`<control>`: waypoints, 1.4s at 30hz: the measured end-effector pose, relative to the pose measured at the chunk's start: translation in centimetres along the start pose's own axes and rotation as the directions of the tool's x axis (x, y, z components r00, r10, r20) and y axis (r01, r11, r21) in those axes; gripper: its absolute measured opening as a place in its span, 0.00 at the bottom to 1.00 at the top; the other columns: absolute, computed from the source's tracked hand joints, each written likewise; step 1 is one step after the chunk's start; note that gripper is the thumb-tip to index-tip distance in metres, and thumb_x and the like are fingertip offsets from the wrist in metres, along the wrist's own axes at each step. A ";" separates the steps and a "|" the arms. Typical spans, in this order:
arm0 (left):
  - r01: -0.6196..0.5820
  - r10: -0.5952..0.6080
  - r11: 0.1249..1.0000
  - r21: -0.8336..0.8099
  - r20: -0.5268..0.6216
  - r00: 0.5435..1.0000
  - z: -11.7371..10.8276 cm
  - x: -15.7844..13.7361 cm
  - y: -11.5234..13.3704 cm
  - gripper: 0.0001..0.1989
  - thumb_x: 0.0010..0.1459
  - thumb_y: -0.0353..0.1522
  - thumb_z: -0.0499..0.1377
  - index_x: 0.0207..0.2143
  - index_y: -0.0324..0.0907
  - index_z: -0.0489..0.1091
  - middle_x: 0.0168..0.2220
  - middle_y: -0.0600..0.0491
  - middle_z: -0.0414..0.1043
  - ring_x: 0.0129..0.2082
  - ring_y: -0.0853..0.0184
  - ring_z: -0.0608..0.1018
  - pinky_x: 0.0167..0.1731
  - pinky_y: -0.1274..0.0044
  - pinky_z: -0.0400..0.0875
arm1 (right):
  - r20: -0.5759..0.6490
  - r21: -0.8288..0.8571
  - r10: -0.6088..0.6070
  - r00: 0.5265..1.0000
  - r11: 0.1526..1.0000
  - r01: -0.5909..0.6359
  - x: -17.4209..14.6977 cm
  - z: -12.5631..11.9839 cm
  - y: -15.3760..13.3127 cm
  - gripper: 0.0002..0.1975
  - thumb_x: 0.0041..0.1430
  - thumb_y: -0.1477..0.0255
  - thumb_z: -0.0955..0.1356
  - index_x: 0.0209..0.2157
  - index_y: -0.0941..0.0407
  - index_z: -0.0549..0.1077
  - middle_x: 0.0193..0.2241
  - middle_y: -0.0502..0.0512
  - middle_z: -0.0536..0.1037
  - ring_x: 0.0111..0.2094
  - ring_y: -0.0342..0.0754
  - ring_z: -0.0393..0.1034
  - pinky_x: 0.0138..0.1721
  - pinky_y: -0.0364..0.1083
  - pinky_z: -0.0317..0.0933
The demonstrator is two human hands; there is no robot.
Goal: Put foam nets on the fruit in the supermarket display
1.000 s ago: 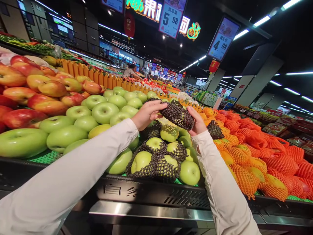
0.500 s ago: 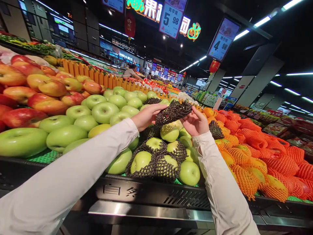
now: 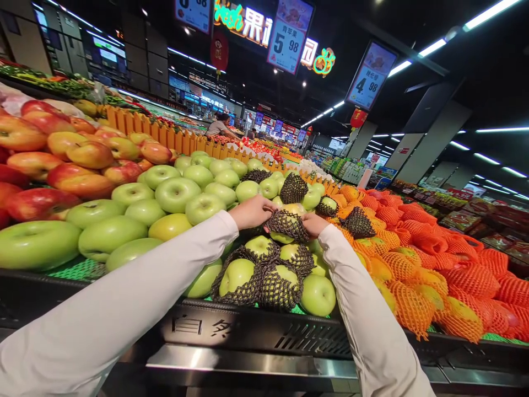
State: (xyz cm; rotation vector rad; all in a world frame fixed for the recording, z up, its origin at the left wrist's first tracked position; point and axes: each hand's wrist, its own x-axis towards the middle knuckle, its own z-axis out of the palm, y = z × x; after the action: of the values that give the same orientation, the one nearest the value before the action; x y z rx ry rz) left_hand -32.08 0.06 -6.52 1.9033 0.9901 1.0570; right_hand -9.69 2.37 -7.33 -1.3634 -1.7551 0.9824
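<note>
Between my two hands a black foam net (image 3: 288,222) lies stretched over a green apple (image 3: 282,238). My left hand (image 3: 255,212) pinches the net's left side, and my right hand (image 3: 314,224) grips its right side. Just below, several green apples sit in the same black netting (image 3: 282,284) at the front of the display. A bare green apple (image 3: 317,295) rests at their right. Behind my hands, another black net (image 3: 293,188) stands on the pile, and one more dark net (image 3: 359,222) lies to the right on the oranges.
Loose green apples (image 3: 177,193) pile up on the left, with red-yellow apples (image 3: 88,161) beyond. Fruit in orange nets (image 3: 411,300) and red nets (image 3: 475,281) fills the right. A black display edge (image 3: 256,325) runs along the front. Farther back, a person (image 3: 221,125) leans over produce.
Both hands have come down with the black net, which was held up above the pile and now stretches over a green apple. The view has shifted slightly.
</note>
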 end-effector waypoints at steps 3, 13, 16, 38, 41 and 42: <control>0.031 -0.042 0.994 0.108 0.098 0.994 -0.4 -0.3 0.1 0.10 0.45 0.28 0.57 0.28 0.44 0.79 0.22 0.57 0.78 0.21 0.64 0.78 0.32 0.75 0.72 | 0.013 -0.138 0.088 0.996 0.987 -0.086 -0.3 -0.5 -0.2 0.14 0.37 0.67 0.77 0.15 0.53 0.70 0.08 0.46 0.67 0.10 0.41 0.56 0.13 0.43 0.51; -0.010 -0.009 0.990 0.140 0.135 0.991 -0.7 -0.9 1.2 0.10 0.43 0.29 0.57 0.28 0.43 0.77 0.21 0.58 0.77 0.15 0.66 0.76 0.25 0.77 0.68 | -0.188 -0.377 -0.300 0.935 0.901 0.213 -3.0 -0.1 -4.5 0.27 0.56 0.42 0.66 0.26 0.53 0.72 0.23 0.51 0.74 0.26 0.48 0.69 0.35 0.49 0.65; 0.016 -0.038 0.987 0.159 0.136 0.990 -0.7 -0.9 1.3 0.09 0.45 0.29 0.57 0.28 0.43 0.76 0.23 0.56 0.78 0.16 0.65 0.77 0.25 0.76 0.68 | -0.067 -0.479 -0.268 0.961 0.854 0.205 -4.3 1.4 -5.4 0.29 0.43 0.40 0.73 0.28 0.53 0.75 0.26 0.53 0.75 0.30 0.51 0.70 0.38 0.50 0.63; -0.392 0.306 0.864 -0.314 -0.291 0.907 0.4 -0.5 1.8 0.27 0.46 0.35 0.71 0.48 0.41 0.70 0.58 0.45 0.67 0.49 0.63 0.75 0.50 0.68 0.72 | -0.086 0.720 0.023 0.996 0.693 0.046 -2.7 4.7 -4.6 0.16 0.46 0.61 0.73 0.36 0.52 0.73 0.28 0.46 0.79 0.30 0.46 0.75 0.33 0.45 0.72; -0.358 0.322 0.930 -0.085 -0.282 0.904 0.6 -0.5 1.5 0.23 0.45 0.38 0.72 0.42 0.40 0.71 0.53 0.45 0.65 0.45 0.63 0.73 0.37 0.73 0.72 | -0.144 0.775 -0.016 0.989 0.620 0.123 -2.3 5.0 -4.2 0.17 0.43 0.65 0.76 0.36 0.52 0.73 0.30 0.45 0.81 0.37 0.47 0.77 0.40 0.45 0.74; -0.356 0.339 0.934 -0.016 -0.267 0.902 0.7 -0.6 1.5 0.21 0.45 0.38 0.72 0.40 0.40 0.71 0.50 0.46 0.65 0.43 0.63 0.73 0.34 0.74 0.71 | -0.159 0.782 -0.033 0.987 0.607 0.146 -2.1 4.9 -4.0 0.18 0.42 0.66 0.76 0.37 0.52 0.73 0.32 0.46 0.81 0.40 0.48 0.77 0.42 0.45 0.74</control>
State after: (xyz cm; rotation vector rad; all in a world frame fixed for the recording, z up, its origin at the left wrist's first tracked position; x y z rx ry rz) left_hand -31.26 -1.25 -5.73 1.9656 0.7548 1.5618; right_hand -15.33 -1.06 -6.31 -0.7097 -1.0233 1.3555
